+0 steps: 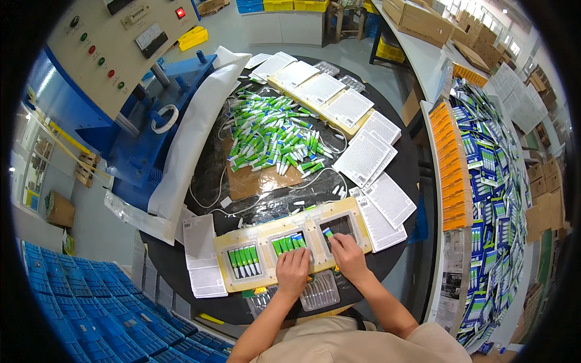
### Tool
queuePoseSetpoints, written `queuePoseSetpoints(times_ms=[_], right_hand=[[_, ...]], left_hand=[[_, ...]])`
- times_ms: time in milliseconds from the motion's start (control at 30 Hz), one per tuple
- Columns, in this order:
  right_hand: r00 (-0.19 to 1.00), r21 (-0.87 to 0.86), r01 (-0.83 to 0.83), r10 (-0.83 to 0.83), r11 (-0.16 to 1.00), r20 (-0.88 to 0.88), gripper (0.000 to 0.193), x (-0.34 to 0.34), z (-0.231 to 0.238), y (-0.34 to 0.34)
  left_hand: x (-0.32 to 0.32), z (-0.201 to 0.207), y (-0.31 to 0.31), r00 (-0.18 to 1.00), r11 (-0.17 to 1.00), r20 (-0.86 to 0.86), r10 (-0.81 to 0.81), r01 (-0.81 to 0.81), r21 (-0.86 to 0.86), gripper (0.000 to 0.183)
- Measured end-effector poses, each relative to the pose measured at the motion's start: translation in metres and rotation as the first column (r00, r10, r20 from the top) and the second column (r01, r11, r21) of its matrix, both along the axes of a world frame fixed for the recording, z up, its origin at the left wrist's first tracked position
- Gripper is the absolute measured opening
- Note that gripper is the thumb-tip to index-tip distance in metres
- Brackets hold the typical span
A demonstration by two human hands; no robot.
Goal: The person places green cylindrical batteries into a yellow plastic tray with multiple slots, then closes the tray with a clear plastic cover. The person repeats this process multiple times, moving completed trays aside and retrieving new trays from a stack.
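A long cream-yellow fixture [269, 227] with three windows lies in front of me on a round black table. Its left window holds several small green-and-white tubes [244, 257] side by side in a clear plastic tray. More green tubes [287, 243] fill the middle window, and my left hand [293, 272] is closed at their lower ends; what its fingers hold is hidden. My right hand [348, 255] pinches a small tube [327, 232] over the left side of the right window, whose dark inside shows otherwise.
Beyond the fixture lies a heap of loose tubes [272, 133]. Printed cards [204, 254] flank it, and a second fixture [308, 100] carries cards at the back. Clear plastic trays [319, 291] sit by my waist. A blue machine [145, 139] stands left; packed blister cards [487, 199] fill the right bench.
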State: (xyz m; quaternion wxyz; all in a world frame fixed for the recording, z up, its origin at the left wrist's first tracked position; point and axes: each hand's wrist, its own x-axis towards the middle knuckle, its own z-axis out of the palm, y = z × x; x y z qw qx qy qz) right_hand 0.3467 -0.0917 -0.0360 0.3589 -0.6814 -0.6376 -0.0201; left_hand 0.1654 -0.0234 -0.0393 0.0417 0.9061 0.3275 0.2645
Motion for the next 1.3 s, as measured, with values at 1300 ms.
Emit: queuePoseSetpoints(times_ms=[1300], right_hand=[[0.997,-0.262,0.083,-0.081,0.961,0.019,0.024,-0.077,0.003,0.046]], left_hand=[[-0.056,-0.003,0.003,0.975,0.955,-0.211,-0.062,-0.003,-0.297,0.076]])
